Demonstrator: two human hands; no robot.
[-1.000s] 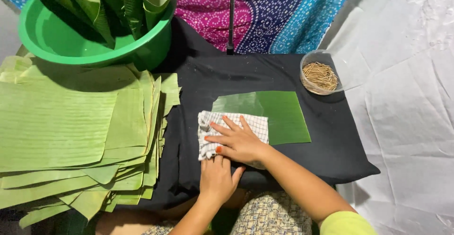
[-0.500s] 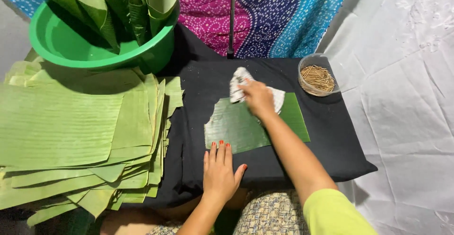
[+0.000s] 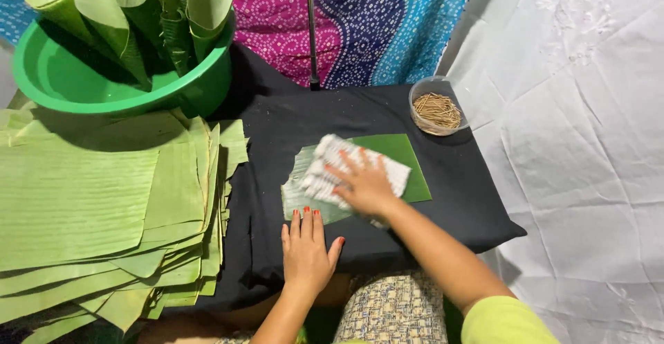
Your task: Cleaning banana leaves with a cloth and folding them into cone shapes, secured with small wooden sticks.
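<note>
Nearest the person, the left hand (image 3: 305,247) lies flat and open on the black cloth (image 3: 277,136), fingertips at the near edge of the cut banana leaf piece (image 3: 401,151), holding nothing. Just beyond it, the right hand (image 3: 366,186) presses spread fingers on a white rag (image 3: 325,167) lying on that leaf. The leaf looks thin, light, limp and easy to tear along its grain, best held flat by an edge; farther off, right of the leaf, stands a bowl of small sticks (image 3: 437,111).

We get bright, even overhead light; soft shadows under the green basin (image 3: 117,81). Motion blur on the right hand (image 3: 365,186) (cloth (image 3: 349,169) smeared too). White sheet (image 3: 581,129) near overexposed.
</note>
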